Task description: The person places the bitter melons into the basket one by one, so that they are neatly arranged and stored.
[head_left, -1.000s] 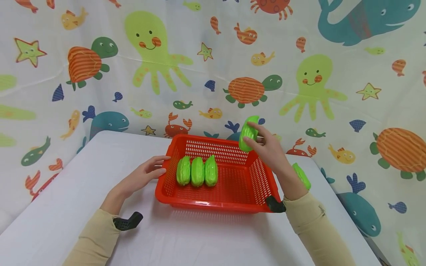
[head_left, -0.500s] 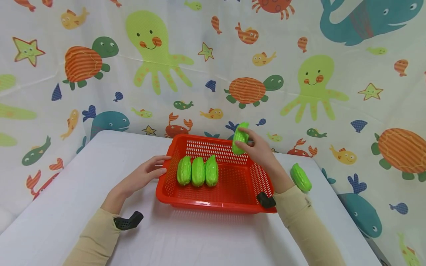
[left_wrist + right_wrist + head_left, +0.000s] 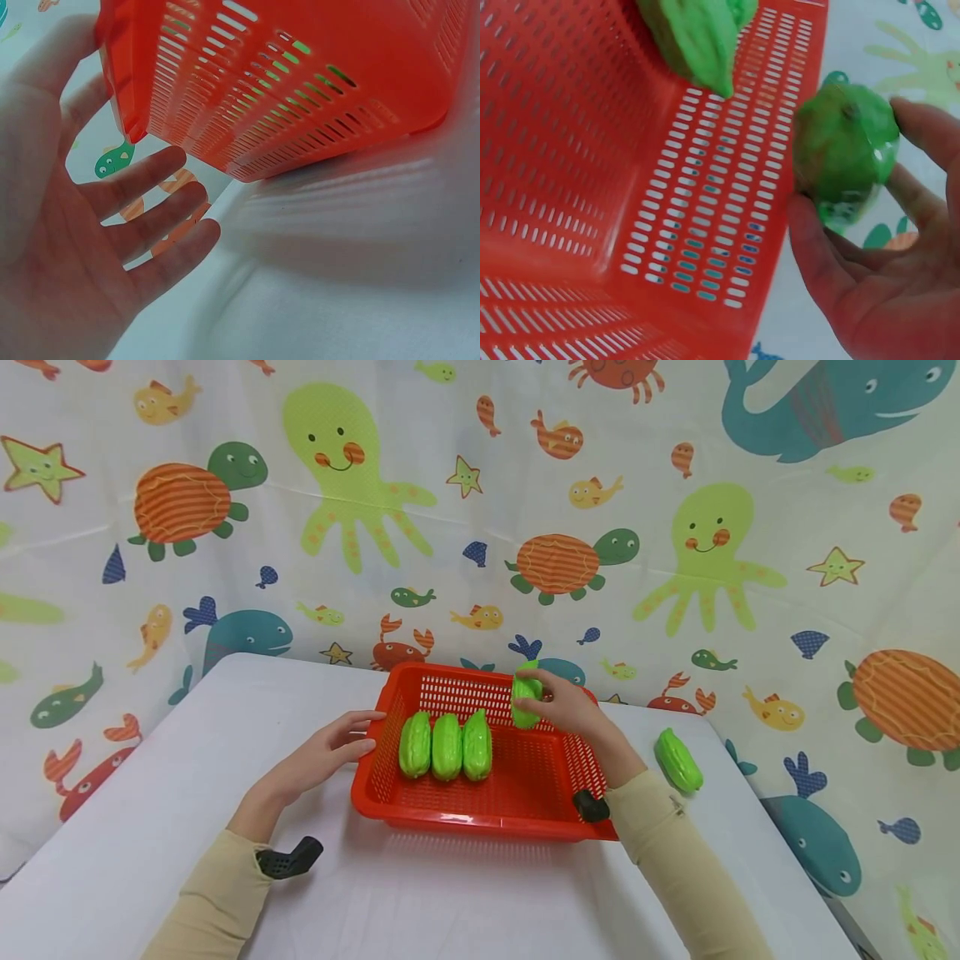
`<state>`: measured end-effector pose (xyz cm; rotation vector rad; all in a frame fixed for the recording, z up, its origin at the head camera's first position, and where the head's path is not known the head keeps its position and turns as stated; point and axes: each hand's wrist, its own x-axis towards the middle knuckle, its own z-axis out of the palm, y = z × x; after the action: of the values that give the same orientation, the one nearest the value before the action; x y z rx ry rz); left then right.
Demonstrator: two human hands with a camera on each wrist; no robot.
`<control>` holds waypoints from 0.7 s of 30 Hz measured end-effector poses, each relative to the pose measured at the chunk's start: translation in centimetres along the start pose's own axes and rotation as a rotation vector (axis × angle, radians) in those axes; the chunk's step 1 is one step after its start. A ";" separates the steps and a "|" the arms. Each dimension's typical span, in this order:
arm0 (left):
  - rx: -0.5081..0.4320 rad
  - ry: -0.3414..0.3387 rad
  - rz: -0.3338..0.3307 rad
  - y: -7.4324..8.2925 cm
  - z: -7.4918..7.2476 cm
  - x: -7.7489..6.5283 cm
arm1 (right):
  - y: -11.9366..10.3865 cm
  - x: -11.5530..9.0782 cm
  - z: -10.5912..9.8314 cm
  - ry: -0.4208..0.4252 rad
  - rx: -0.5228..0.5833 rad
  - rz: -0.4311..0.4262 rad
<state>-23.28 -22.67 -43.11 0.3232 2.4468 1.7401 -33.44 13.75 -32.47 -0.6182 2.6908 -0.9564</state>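
My right hand (image 3: 568, 703) pinches a bright green, ridged bitter melon (image 3: 526, 702) between thumb and fingers, upright over the back right of a red plastic basket (image 3: 450, 819). In the right wrist view the held melon's rounded end (image 3: 842, 142) shows shiny, beside the slotted wall. Three similar bitter melons (image 3: 447, 748) lie side by side in the basket's left half. At the basket's left end, my left hand (image 3: 333, 747) touches the rim with its fingertips; in the left wrist view several fingers (image 3: 161, 206) stretch out below the rim.
Another green bitter melon (image 3: 678, 761) lies on the white table (image 3: 360, 902) to the right of the basket. A white curtain (image 3: 480, 510) printed with sea animals hangs behind the table. Each wrist wears a black camera (image 3: 289, 859).
My right hand has carried the bitter melon left and down, from above the basket's back right corner to its back wall. The left hand has kept its place at the rim.
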 end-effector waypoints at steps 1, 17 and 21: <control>0.000 0.001 0.001 0.0 0.0 0.0 | 0.0 0.1 0.1 -0.024 -0.002 -0.005; 0.007 0.006 0.003 -0.1 0.1 -0.1 | 0.6 0.1 1.3 -0.204 -0.024 0.013; 0.006 0.002 -0.001 -0.1 0.1 -0.1 | 1.0 0.3 1.6 -0.227 -0.044 0.047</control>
<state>-23.15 -22.66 -43.24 0.3202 2.4540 1.7337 -33.43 13.44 -34.35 -0.6279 2.5191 -0.7665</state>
